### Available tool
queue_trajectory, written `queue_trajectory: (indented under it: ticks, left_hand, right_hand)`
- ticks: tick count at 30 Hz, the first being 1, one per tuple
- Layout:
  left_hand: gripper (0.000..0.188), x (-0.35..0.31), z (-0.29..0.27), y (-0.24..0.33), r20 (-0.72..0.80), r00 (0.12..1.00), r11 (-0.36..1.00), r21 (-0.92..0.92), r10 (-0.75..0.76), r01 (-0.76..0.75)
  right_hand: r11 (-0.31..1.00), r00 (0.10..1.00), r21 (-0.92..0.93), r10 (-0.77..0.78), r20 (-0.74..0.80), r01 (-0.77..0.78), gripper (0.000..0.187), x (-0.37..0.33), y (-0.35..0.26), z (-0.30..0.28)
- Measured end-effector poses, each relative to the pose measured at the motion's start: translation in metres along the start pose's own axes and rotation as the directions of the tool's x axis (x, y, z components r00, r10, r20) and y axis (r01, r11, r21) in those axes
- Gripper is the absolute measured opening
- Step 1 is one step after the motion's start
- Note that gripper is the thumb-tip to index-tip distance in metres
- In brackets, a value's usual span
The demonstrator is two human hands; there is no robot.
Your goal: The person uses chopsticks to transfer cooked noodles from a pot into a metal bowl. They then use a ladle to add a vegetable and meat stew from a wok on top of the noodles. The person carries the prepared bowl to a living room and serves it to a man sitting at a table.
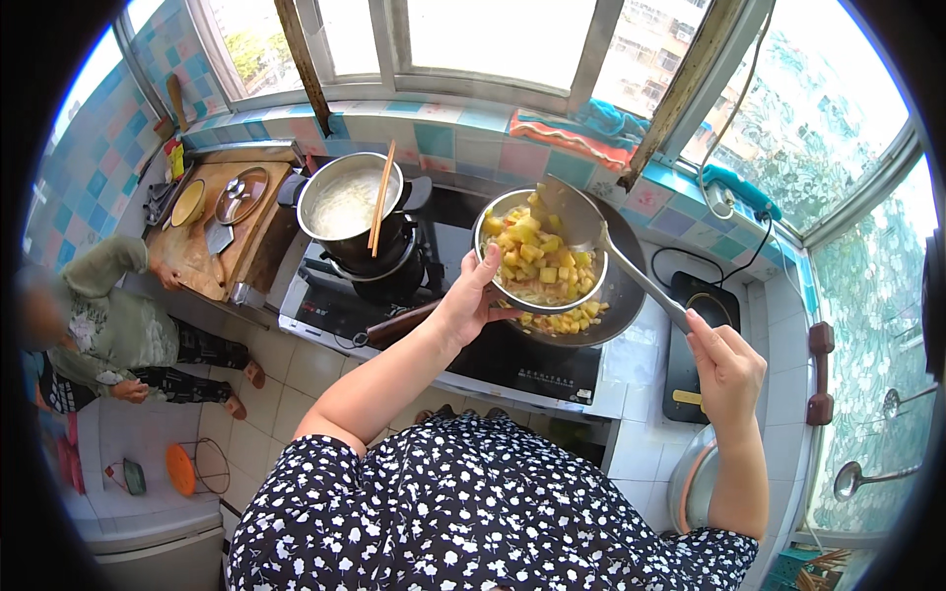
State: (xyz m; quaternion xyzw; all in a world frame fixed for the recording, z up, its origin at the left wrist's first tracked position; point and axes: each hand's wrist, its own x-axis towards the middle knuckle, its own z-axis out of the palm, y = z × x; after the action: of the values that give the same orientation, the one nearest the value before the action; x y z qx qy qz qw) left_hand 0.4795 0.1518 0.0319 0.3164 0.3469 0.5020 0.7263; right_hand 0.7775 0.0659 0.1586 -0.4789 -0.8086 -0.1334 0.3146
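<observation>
Blk top [463,492] nearest, wht flower print. Round shiny steel bowl [567,307] held over wide dark wok [628,295]. L hand [471,303]: fingers part-curled, gripping bowl's near-L side, thumb at rim. R hand [726,360]: fingers wrapped tight round long handle of grey metal spatula [641,273], broad head at bowl's far side. In bowl: chunky yellow-grn cubes [532,246], moist-looking; more in wok. Steel pot [313,177] to L: whitish contents [345,202], thin wooden chopsticks [381,202] across rim.
</observation>
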Motion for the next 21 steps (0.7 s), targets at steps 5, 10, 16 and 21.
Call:
queue_trajectory:
  ticks: [5, 10, 16, 21]
  left_hand:
    - [0.075, -0.004, -0.008, 0.003, -0.002, 1.0, 0.999, 0.046, 0.03, -0.03]
    - [0.072, -0.027, -0.018, 0.009, -0.031, 0.996, 0.993, 0.089, 0.077, -0.074]
    - [0.071, -0.052, -0.03, 0.016, -0.093, 0.988, 0.991, 0.071, 0.124, -0.117]
    - [0.074, -0.064, -0.034, 0.015, -0.074, 0.987, 0.99, 0.033, 0.14, -0.138]
  right_hand:
    - [0.842, 0.905, 0.337, 0.412, 0.103, -0.421, 0.023, 0.001, 0.029, 0.001]
    - [0.692, 0.703, 0.219, 0.559, 0.441, -0.688, 0.026, 0.012, 0.094, 0.024]
    - [0.752, 0.596, -0.031, 0.546, 0.59, -0.658, 0.025, 0.034, 0.11, 0.071]
    - [0.629, 0.563, 0.174, 0.496, 0.661, -0.758, 0.025, 0.018, 0.126, 0.136]
